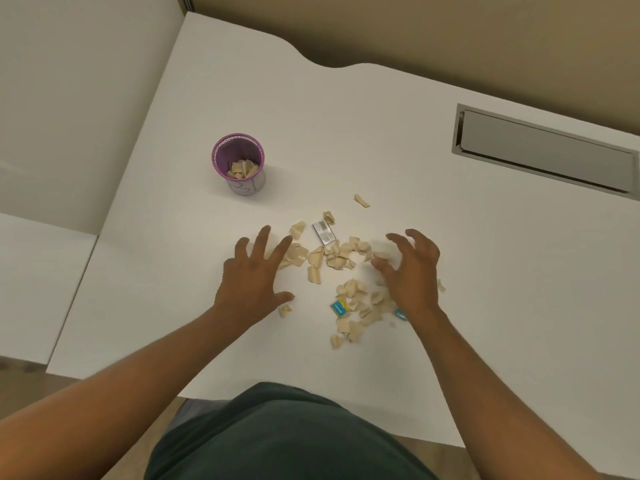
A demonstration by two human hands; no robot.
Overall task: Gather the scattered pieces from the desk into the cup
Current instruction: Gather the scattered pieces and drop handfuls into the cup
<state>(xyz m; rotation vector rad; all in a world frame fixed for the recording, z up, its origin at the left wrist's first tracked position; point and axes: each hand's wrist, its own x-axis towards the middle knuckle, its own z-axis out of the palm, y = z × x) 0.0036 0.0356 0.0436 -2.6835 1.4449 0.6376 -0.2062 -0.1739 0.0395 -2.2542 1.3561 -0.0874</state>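
Note:
Several beige torn pieces [337,258] lie scattered on the white desk [346,133], with a second cluster [356,306] nearer me. A purple cup [238,164] stands upright at the left back, holding some beige pieces. My left hand [254,275] lies flat with fingers spread at the left edge of the scatter, touching a few pieces. My right hand [410,268] hovers with curled, parted fingers over the right side of the pile, holding nothing that I can see. A grey barcode scrap [323,232] and blue-yellow scraps [338,307] lie among the pieces.
A grey recessed cable tray [543,152] sits in the desk at the back right. The desk's left edge runs beside a lower white surface [34,289]. One stray beige piece [361,200] lies apart, behind the pile.

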